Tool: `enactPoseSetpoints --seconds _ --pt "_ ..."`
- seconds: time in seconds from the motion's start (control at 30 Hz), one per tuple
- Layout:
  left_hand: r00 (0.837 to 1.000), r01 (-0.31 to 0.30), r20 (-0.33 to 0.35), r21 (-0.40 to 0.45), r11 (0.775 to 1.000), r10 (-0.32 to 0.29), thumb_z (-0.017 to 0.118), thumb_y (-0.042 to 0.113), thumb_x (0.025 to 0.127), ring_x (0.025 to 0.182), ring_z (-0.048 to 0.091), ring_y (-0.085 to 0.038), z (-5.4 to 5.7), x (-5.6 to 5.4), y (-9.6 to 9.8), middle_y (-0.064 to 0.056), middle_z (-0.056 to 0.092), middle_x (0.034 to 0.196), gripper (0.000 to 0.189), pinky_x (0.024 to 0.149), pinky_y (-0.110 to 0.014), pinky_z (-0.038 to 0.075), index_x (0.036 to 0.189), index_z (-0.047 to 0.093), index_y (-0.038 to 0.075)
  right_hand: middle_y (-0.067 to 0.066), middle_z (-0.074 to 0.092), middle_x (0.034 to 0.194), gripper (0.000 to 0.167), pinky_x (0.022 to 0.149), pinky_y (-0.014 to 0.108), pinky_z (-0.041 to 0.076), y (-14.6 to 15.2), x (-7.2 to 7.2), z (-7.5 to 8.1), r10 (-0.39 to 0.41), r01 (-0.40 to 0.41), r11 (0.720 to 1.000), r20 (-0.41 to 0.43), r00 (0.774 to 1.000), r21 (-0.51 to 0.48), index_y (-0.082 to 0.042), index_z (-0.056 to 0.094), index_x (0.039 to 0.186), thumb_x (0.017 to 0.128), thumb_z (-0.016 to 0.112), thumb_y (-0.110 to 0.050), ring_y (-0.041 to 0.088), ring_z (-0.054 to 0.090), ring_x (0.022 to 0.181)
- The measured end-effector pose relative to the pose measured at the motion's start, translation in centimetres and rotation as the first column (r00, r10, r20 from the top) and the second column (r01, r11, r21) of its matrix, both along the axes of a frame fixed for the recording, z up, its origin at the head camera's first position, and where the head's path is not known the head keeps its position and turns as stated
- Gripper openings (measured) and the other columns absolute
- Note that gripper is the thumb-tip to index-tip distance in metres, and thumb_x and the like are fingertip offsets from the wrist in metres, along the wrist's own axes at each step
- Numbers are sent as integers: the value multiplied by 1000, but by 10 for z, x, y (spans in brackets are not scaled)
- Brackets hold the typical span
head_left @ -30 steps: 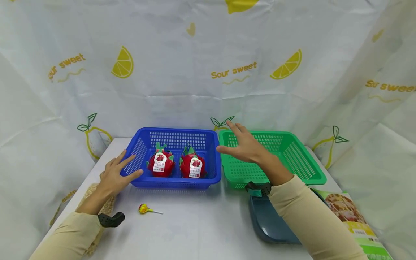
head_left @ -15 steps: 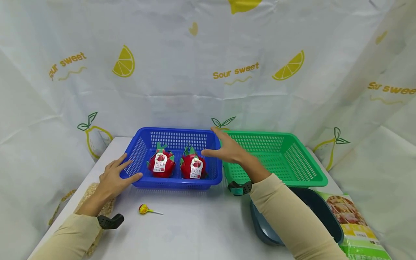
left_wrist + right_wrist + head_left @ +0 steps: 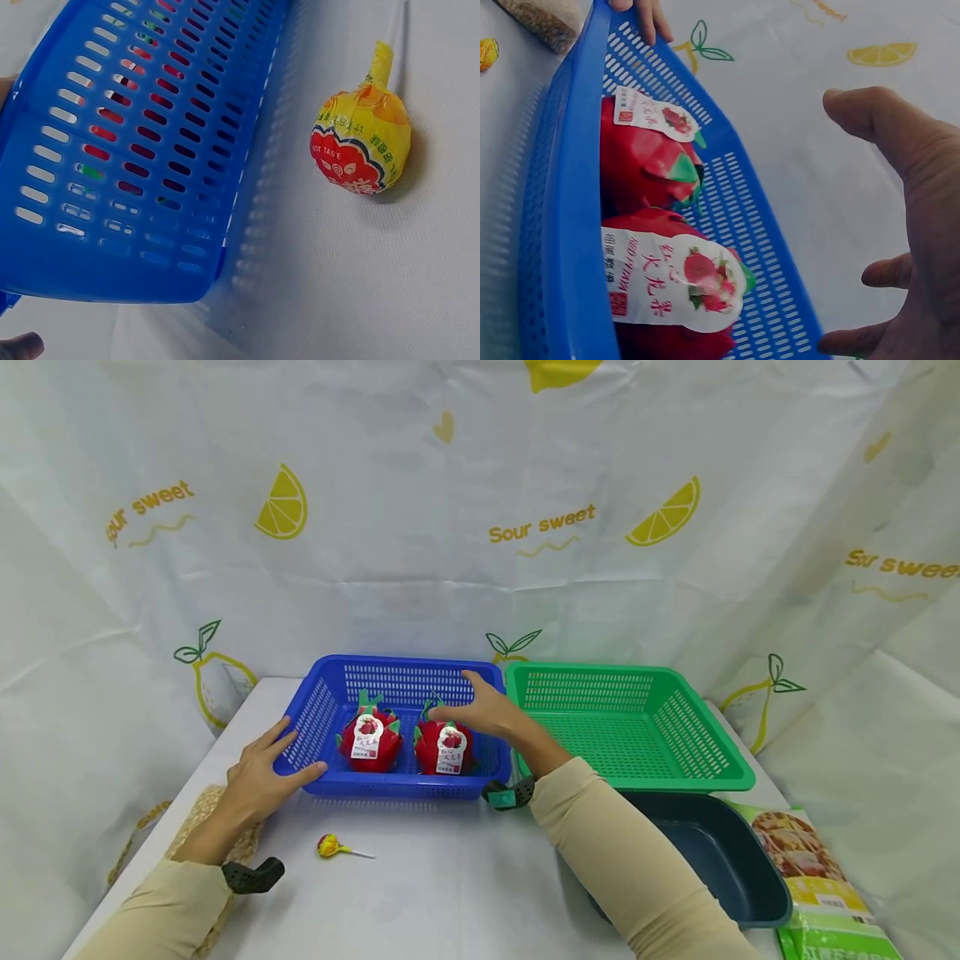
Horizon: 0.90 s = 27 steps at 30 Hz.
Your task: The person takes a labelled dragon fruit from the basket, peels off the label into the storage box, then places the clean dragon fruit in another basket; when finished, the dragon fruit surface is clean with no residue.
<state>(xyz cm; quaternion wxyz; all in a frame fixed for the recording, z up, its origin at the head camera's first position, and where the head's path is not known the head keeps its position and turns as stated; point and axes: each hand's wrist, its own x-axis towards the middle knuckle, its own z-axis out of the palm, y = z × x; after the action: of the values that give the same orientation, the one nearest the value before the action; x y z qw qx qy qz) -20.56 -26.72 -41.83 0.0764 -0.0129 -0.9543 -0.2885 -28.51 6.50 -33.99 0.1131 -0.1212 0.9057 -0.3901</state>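
Observation:
Two red dragon fruits with green tips and white labels, the left one [image 3: 386, 750] and the right one [image 3: 428, 750], sit inside a blue perforated basket [image 3: 397, 785]. My right hand [image 3: 491, 710] hovers over the basket's right part with thumb and fingers spread, overlapping the top of the right fruit in the head view. The right wrist view shows space between that hand [image 3: 922, 165] and the labelled fruit [image 3: 652, 225]. At the basket's left front corner is my left hand [image 3: 258, 781], thumb and fingers spread, fingertips right at the rim.
A lollipop [image 3: 328, 845] lies in front of the blue basket. To the right stands a green basket [image 3: 600, 752], with a dark blue tub [image 3: 738, 860] before it. A green and yellow food packet [image 3: 821, 881] lies far right; a bag of grains [image 3: 243, 843] lies under my left arm.
My right hand has moved left, from near the green basket to above the right dragon fruit. My left hand has shifted slightly down, staying at the blue basket's corner.

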Motion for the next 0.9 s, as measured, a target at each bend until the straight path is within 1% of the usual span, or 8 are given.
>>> enactPoseSetpoints --seconds 0.1,0.2,0.33,0.47,0.63,0.77,0.9 --pt "1000 -3 7 2 1000 3 63 60 84 135 15 -52 0 0 0 -22 17 155 95 96 -75 15 145 34 -6 12 25 156 103 103 59 30 -8 -3 -6 -52 54 998 77 996 -28 -16 19 155 76 72 -56 37 29 137" --pt "1000 -4 13 5 1000 4 63 60 84 135 15 -53 -1 0 0 -22 16 155 95 96 -75 15 145 34 -6 13 26 155 103 103 59 30 -13 -6 -14 -104 112 993 153 983 -45 -14 21 154 75 75 -53 37 28 138" --pt "1000 -4 17 7 1000 4 63 60 84 135 15 -53 -2 1 0 -22 16 156 95 96 -75 14 146 33 -6 15 29 153 104 102 59 33 -18 -9 -26 -138 155 986 212 968 -62 -11 20 154 75 77 -48 38 30 136" --pt "1000 -4 18 11 1000 3 63 59 84 134 15 -53 -1 1 0 -22 16 156 95 96 -75 15 146 33 -6 17 30 151 105 102 58 34 -20 -10 -34 -142 161 984 226 964 -69 -9 20 153 75 79 -47 38 32 135" --pt "1000 -3 17 17 1000 3 64 59 84 134 16 -53 -2 1 -1 -22 16 155 95 96 -75 15 146 33 -6 18 33 149 108 100 58 35 -25 -10 -42 -170 179 984 231 958 -17 -9 17 154 74 80 -46 39 34 133" --pt "1000 -3 17 22 1000 2 64 59 84 134 16 -53 -3 1 -1 -22 16 155 95 96 -75 15 146 33 -6 21 43 137 111 97 56 40 -30 -9 -48 -215 214 976 243 946 30 -7 15 153 72 82 -44 40 41 126" --pt "1000 -6 19 26 1000 5 64 59 84 134 15 -54 -3 1 -1 -22 15 156 95 96 -76 14 146 32 -5 21 49 123 113 94 53 44 -33 -8 -54 -232 226 973 254 939 56 -5 13 152 71 84 -39 38 48 118"
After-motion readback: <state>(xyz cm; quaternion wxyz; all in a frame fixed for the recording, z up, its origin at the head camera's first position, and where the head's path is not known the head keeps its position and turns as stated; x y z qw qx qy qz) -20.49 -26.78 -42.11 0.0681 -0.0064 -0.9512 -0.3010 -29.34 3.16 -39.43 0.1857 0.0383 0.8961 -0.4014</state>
